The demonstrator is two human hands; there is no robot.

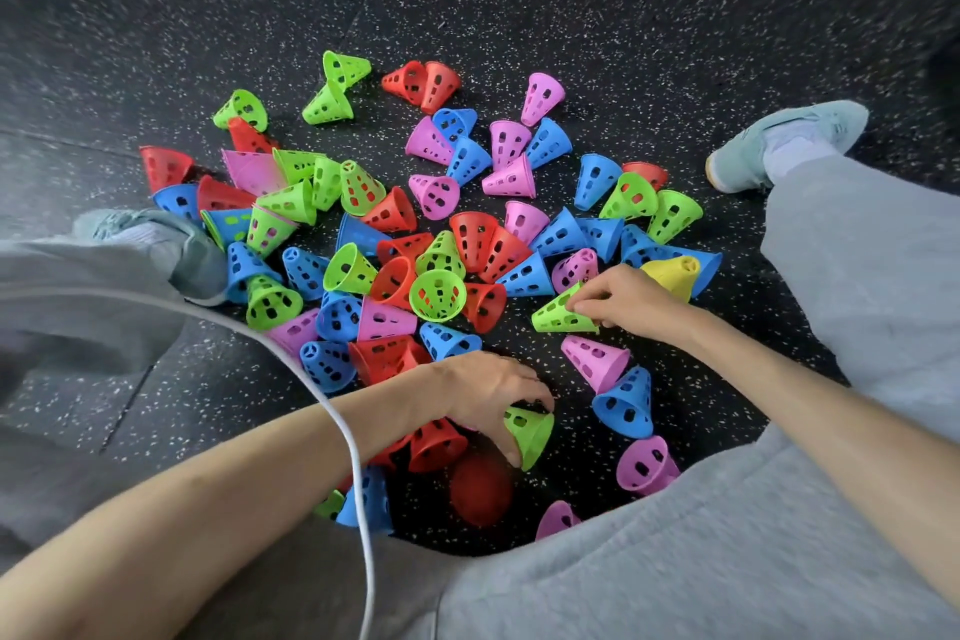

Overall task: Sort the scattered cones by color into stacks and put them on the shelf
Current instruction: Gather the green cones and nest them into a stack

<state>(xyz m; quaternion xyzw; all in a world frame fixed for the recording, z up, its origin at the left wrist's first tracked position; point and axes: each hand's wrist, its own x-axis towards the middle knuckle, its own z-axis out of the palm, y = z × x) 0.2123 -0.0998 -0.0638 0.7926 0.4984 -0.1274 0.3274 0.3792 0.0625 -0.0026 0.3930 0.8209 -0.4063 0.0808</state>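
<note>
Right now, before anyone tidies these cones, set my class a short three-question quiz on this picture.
1. True or false: both hands grip green cones.
2. Which colour shows only one cone? A red, B yellow, C blue.
3. Fill in: a white ____ crosses the left forearm.

Key:
1. True: the left hand grips a green cone, the right hand another green cone.
2. B, the yellow cone.
3. cable.
</note>
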